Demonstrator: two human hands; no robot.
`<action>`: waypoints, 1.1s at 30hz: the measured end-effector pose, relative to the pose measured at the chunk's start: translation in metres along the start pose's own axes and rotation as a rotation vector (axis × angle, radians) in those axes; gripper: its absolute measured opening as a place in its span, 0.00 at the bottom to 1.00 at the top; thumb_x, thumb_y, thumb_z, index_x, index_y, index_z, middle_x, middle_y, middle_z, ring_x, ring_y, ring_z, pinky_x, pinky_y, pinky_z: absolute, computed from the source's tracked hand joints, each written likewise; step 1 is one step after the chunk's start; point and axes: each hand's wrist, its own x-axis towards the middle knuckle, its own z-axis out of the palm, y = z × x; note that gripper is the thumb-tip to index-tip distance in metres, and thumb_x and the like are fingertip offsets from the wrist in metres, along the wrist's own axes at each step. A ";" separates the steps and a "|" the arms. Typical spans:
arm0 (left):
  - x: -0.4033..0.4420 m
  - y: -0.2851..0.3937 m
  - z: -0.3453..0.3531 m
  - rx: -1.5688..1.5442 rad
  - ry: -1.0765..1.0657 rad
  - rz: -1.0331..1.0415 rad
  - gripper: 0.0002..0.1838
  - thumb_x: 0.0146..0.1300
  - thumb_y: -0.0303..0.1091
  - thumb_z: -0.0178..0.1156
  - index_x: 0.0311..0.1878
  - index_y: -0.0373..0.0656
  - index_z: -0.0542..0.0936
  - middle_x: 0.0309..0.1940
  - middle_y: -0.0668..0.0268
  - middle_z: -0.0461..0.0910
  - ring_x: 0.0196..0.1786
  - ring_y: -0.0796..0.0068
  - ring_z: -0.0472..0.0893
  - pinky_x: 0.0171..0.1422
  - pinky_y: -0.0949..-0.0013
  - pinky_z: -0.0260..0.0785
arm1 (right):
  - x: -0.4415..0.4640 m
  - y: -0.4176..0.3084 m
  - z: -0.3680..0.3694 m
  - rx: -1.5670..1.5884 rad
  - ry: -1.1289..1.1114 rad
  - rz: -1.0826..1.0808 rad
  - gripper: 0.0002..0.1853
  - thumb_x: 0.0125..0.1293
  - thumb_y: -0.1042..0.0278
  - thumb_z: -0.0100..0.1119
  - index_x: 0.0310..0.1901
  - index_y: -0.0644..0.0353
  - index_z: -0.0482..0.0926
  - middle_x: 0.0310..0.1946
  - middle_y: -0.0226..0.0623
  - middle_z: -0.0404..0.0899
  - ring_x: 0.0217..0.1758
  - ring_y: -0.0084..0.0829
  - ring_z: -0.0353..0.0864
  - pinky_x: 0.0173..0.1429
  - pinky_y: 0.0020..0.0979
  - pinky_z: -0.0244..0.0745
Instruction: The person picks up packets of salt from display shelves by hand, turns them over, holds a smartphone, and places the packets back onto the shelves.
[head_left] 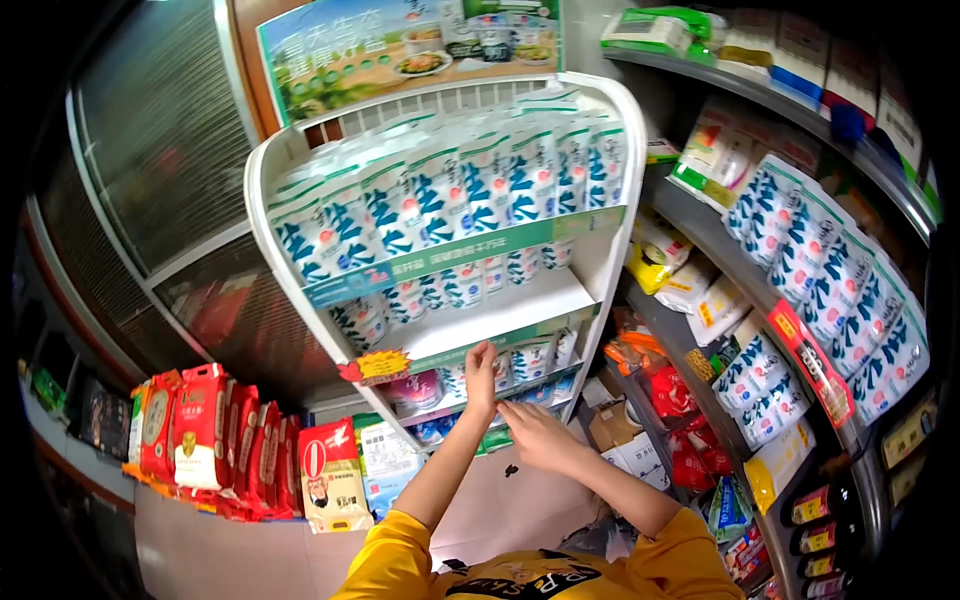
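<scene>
My left hand [481,375] is raised in front of a white display rack [520,312], seen edge-on with its fingers curled in. Nothing shows in it. My right hand [535,434] lies just below and to the right, its fingers stretched toward my left wrist; whether they touch it I cannot tell. No object is visible in my right hand. Behind my hands, the rack's lower shelf carries white pouches [527,362]. Its upper shelf holds rows of white pouches with blue-green lettering [440,195], and a few more stand on the middle shelf at the back.
Grey shelving [720,235] on the right bears stacked white pouches [840,290], yellow packets and dark bottles [815,535]. Red bags [203,425] stand at the left, beside a red and yellow bag [335,478]. Cardboard boxes [612,425] sit between rack and shelving.
</scene>
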 end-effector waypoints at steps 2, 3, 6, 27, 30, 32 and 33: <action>-0.008 0.000 -0.011 -0.024 0.036 0.008 0.18 0.58 0.41 0.52 0.50 0.46 0.65 0.46 0.68 0.68 0.50 0.76 0.67 0.56 0.68 0.54 | 0.012 0.003 0.005 -0.037 0.045 -0.044 0.26 0.43 0.79 0.48 0.49 0.73 0.63 0.44 0.50 0.68 0.50 0.43 0.66 0.54 0.36 0.60; -0.014 0.001 -0.014 -0.048 0.050 0.015 0.18 0.58 0.40 0.52 0.50 0.47 0.65 0.45 0.68 0.69 0.50 0.76 0.67 0.56 0.68 0.54 | 0.019 0.003 0.004 -0.056 0.020 -0.026 0.23 0.45 0.79 0.48 0.48 0.73 0.64 0.43 0.49 0.68 0.49 0.43 0.67 0.53 0.37 0.60; -0.025 -0.002 -0.015 -0.018 0.052 0.106 0.16 0.58 0.39 0.52 0.48 0.45 0.66 0.45 0.68 0.70 0.51 0.78 0.67 0.55 0.70 0.55 | 0.032 -0.005 0.012 -0.128 -0.022 -0.052 0.18 0.43 0.80 0.48 0.41 0.73 0.68 0.38 0.48 0.69 0.45 0.43 0.67 0.51 0.37 0.61; 0.038 0.021 -0.083 0.160 0.047 0.245 0.15 0.57 0.29 0.52 0.47 0.38 0.65 0.44 0.61 0.71 0.49 0.73 0.70 0.54 0.74 0.60 | 0.085 0.044 -0.033 -0.117 0.054 0.085 0.17 0.55 0.69 0.49 0.47 0.66 0.68 0.40 0.47 0.73 0.46 0.44 0.71 0.51 0.38 0.64; 0.058 0.015 -0.082 0.299 0.006 0.289 0.16 0.57 0.30 0.53 0.48 0.38 0.65 0.45 0.60 0.70 0.50 0.72 0.69 0.53 0.71 0.61 | 0.099 0.067 -0.033 -0.142 0.054 0.119 0.17 0.55 0.68 0.49 0.46 0.66 0.68 0.40 0.47 0.73 0.46 0.43 0.71 0.50 0.37 0.64; 0.072 0.009 -0.084 0.355 0.004 0.288 0.18 0.56 0.32 0.53 0.50 0.38 0.64 0.48 0.57 0.69 0.52 0.67 0.69 0.53 0.68 0.61 | 0.104 0.089 -0.022 -0.087 0.068 0.148 0.17 0.57 0.67 0.49 0.47 0.65 0.68 0.42 0.48 0.71 0.46 0.45 0.70 0.51 0.38 0.64; 0.077 0.008 -0.085 0.479 -0.001 0.362 0.19 0.56 0.33 0.53 0.50 0.38 0.64 0.49 0.56 0.69 0.54 0.65 0.68 0.53 0.68 0.61 | 0.107 0.098 -0.017 -0.074 0.086 0.153 0.17 0.57 0.67 0.49 0.47 0.65 0.68 0.42 0.48 0.72 0.46 0.45 0.70 0.50 0.36 0.65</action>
